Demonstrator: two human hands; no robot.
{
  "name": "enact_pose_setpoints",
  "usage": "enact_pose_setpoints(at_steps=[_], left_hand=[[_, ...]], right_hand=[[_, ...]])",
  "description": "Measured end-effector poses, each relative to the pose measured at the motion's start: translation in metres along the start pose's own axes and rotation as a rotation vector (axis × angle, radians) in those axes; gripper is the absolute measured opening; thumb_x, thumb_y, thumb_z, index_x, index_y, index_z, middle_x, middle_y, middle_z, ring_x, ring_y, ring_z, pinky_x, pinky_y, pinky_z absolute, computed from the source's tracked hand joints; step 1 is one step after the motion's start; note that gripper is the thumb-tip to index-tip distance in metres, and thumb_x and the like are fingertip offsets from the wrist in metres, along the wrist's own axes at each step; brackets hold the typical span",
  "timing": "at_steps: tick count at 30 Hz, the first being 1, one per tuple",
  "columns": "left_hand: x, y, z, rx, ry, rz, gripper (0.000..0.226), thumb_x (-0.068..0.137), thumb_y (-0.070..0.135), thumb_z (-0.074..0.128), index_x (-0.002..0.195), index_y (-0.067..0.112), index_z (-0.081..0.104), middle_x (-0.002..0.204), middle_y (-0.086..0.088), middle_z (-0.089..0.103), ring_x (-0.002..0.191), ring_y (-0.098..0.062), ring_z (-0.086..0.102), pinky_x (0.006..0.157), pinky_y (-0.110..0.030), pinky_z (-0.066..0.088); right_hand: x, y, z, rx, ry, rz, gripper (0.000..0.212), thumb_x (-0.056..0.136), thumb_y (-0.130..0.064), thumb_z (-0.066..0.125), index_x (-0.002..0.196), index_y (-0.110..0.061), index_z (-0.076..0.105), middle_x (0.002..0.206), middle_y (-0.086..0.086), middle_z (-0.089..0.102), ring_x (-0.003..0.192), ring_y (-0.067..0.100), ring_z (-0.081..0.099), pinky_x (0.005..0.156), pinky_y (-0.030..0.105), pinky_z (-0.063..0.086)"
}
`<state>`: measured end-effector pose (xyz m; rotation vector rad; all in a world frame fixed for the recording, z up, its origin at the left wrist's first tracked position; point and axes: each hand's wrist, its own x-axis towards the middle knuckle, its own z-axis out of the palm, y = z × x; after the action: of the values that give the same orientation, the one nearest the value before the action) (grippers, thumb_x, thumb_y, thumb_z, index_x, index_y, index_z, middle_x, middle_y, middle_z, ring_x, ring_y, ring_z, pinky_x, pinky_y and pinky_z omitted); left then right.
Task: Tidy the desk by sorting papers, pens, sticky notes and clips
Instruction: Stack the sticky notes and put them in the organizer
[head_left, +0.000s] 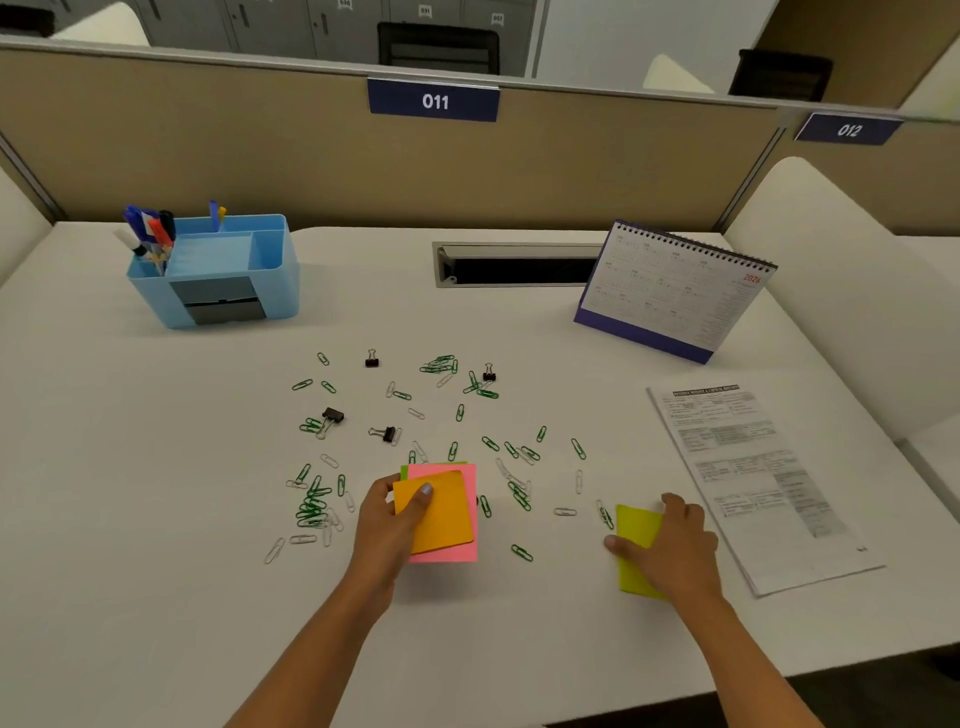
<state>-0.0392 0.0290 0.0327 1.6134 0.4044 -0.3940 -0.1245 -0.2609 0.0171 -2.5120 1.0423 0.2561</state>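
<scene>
The left hand (397, 525) pinches an orange sticky-note pad (447, 519), thumb on top, lying skewed over a pink pad (457, 553). The right hand (672, 553) grips a yellow-green pad (636, 525) on the worktop (156, 467). Paper clips (311, 506) lie scattered around both. Printed sheets (753, 467) lie to the right, long axis running away and leaning left, heading at the far end.

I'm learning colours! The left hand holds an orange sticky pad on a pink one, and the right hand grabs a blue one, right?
Almost. In the head view the right hand grips a yellow-green pad, not a blue one. The left hand holds the orange pad on the pink pad.
</scene>
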Motion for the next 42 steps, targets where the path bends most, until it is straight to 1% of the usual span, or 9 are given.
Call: enact_pose_setpoints(at_steps=[9,15,21,26,30,33,36,39,42], left_hand=[[-0.004,0.002,0.004,0.012,-0.002,-0.004,0.046,0.092,0.031,0.06,0.132,0.016,0.043,0.114,-0.004,0.051,0.094,-0.021,0.052,0.06,-0.025,0.043],[-0.006,0.003,0.001,-0.024,0.01,-0.017,0.045,0.091,0.031,0.06,0.131,0.018,0.043,0.115,-0.004,0.051,0.096,-0.022,0.052,0.066,-0.03,0.044],[-0.006,0.006,-0.003,-0.052,0.016,-0.013,0.044,0.091,0.031,0.06,0.13,0.019,0.043,0.115,-0.005,0.051,0.097,-0.023,0.052,0.074,-0.034,0.044],[-0.008,0.008,-0.005,-0.079,0.004,-0.004,0.033,0.091,0.031,0.06,0.119,0.025,0.042,0.113,-0.004,0.051,0.088,-0.018,0.053,0.065,-0.03,0.045],[-0.01,0.009,-0.007,-0.113,-0.013,-0.009,0.031,0.091,0.031,0.061,0.115,0.026,0.043,0.104,0.0,0.054,0.082,-0.013,0.054,0.063,-0.029,0.046],[-0.012,0.011,-0.01,-0.134,-0.026,0.005,0.028,0.091,0.03,0.062,0.113,0.026,0.045,0.095,0.007,0.056,0.083,-0.011,0.056,0.062,-0.028,0.047],[-0.013,0.014,-0.013,-0.137,-0.04,0.033,0.028,0.09,0.028,0.063,0.114,0.025,0.049,0.098,0.005,0.059,0.085,-0.012,0.058,0.064,-0.028,0.048],[-0.012,0.018,-0.019,-0.109,-0.045,0.076,0.033,0.089,0.029,0.063,0.119,0.023,0.05,0.102,0.004,0.061,0.088,-0.012,0.06,0.062,-0.025,0.048],[-0.011,0.024,-0.026,-0.059,-0.053,0.135,0.03,0.09,0.029,0.062,0.117,0.026,0.051,0.102,0.006,0.062,0.088,-0.01,0.061,0.06,-0.022,0.046]], right_hand=[[0.013,0.0,-0.009,0.278,-0.037,0.072,0.108,0.053,-0.027,0.094,0.141,-0.012,0.032,0.139,0.016,0.029,0.123,0.036,0.044,0.097,0.042,0.041],[0.031,0.001,-0.019,0.344,-0.141,0.15,0.085,0.058,-0.014,0.091,0.129,-0.012,0.044,0.126,0.019,0.054,0.114,0.036,0.053,0.088,0.039,0.045],[0.045,-0.013,-0.04,0.21,-0.112,0.017,0.04,0.082,-0.014,0.073,0.119,-0.007,0.061,0.124,0.018,0.059,0.113,0.035,0.055,0.09,0.038,0.044],[0.03,-0.045,-0.053,0.367,-0.088,-0.083,0.027,0.093,-0.015,0.059,0.12,-0.01,0.056,0.12,0.013,0.06,0.104,0.031,0.057,0.086,0.04,0.047],[0.001,-0.085,-0.058,0.56,-0.092,-0.201,0.015,0.094,-0.026,0.059,0.104,-0.017,0.051,0.104,0.007,0.063,0.088,0.021,0.059,0.062,0.028,0.046],[-0.016,-0.108,-0.055,0.641,-0.129,-0.289,0.018,0.088,-0.038,0.064,0.092,-0.023,0.056,0.082,0.005,0.069,0.077,0.018,0.063,0.063,0.032,0.05],[-0.023,-0.123,-0.047,0.602,-0.127,-0.37,0.017,0.086,-0.043,0.065,0.093,-0.027,0.065,0.067,0.0,0.063,0.065,0.011,0.057,0.057,0.024,0.041],[-0.022,-0.136,-0.038,0.514,-0.202,-0.464,0.012,0.091,-0.038,0.062,0.098,-0.033,0.069,0.081,-0.003,0.064,0.075,0.01,0.057,0.062,0.023,0.042],[-0.017,-0.149,-0.033,0.218,-0.399,-0.522,0.02,0.097,-0.026,0.053,0.109,-0.034,0.067,0.101,-0.002,0.059,0.092,0.017,0.054,0.073,0.028,0.041]])
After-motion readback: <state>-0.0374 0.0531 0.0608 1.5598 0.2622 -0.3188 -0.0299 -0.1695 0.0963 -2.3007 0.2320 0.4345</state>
